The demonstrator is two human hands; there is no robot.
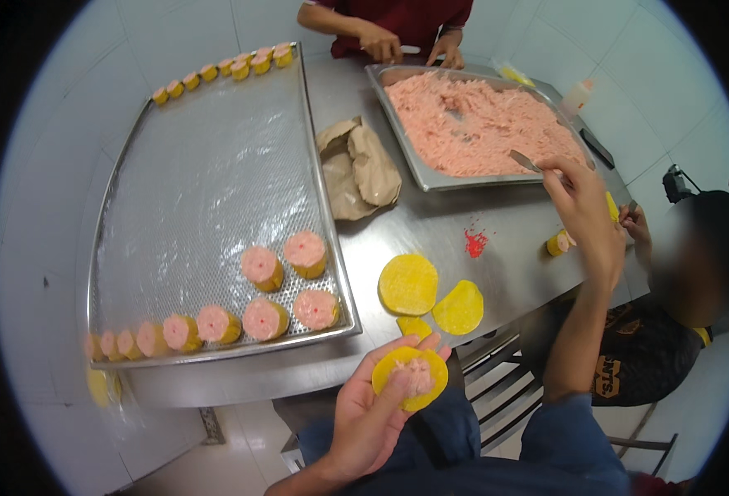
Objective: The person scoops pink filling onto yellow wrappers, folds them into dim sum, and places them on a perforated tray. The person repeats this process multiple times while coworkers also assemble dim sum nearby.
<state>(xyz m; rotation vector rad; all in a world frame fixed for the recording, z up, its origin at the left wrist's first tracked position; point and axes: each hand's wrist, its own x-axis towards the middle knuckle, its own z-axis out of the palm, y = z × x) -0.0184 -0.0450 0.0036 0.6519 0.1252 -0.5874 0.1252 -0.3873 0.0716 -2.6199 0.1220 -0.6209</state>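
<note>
Head view shows the left hand (373, 413) cupped palm-up, cradling a yellow wrapper (410, 378) with a dab of pink filling so it stays flat for loading, while the right hand (583, 207) pinches a metal spatula (528, 162) reaching into the filling tray (431, 178). Beyond them, spare wrappers (408, 283) lie on the steel desk (431, 223) beside a perforated tray (207, 174) of finished dumplings (263, 268), pale tiled floor around it.

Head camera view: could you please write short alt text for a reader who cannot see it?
A person's left hand holds a round yellow wrapper with pink minced filling, while the right hand reaches a metal spatula toward a steel tray of pink mince. A perforated tray on the steel table carries filled dumplings; other people sit around the table.
</note>
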